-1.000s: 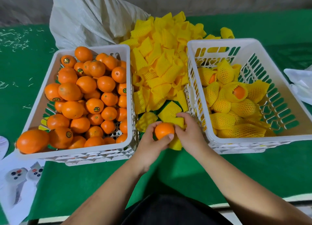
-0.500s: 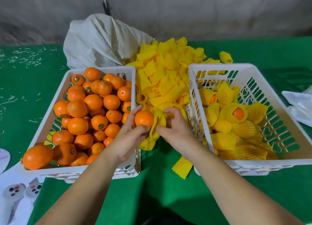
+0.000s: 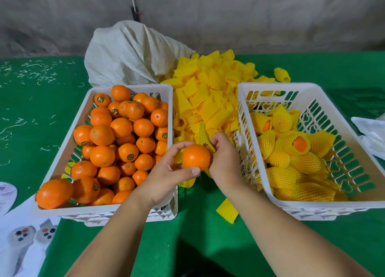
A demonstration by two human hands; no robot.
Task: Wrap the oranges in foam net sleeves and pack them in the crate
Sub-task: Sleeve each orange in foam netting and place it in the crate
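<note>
**Left grip on a bare orange, right grip pinching a sleeve**

Left hand (image 3: 166,172) has its grip closed round one bare orange (image 3: 195,157), thumb under it and fingers curled over the top, holding it up between the two crates. Right hand (image 3: 224,158) sits just beside the fruit, touching it, with its grip pinched together on a yellow foam net sleeve (image 3: 203,134) that stands up from the fingers. This sleeve is not yet over the orange.

From the head view, the left crate (image 3: 62,143) is heaped with unwrapped oranges, and the right crate (image 3: 343,114) holds a layer of already sleeved fruit with room left on top. A loose pile of sleeves (image 3: 210,93) lies on the green table (image 3: 37,102) between the crates, spilling from a white sack (image 3: 129,54). One stray sleeve (image 3: 227,210) lies near the front.

To do this step well, I judge the right hand should first open the sleeve's mouth into a ring, since it looks flattened. Pushing the orange in with the left hand while the right draws the net back evenly should seat it centred. Foam net stretches but tears if yanked from one side. Once covered, the fruit belongs in the right crate, set down gently.
</note>
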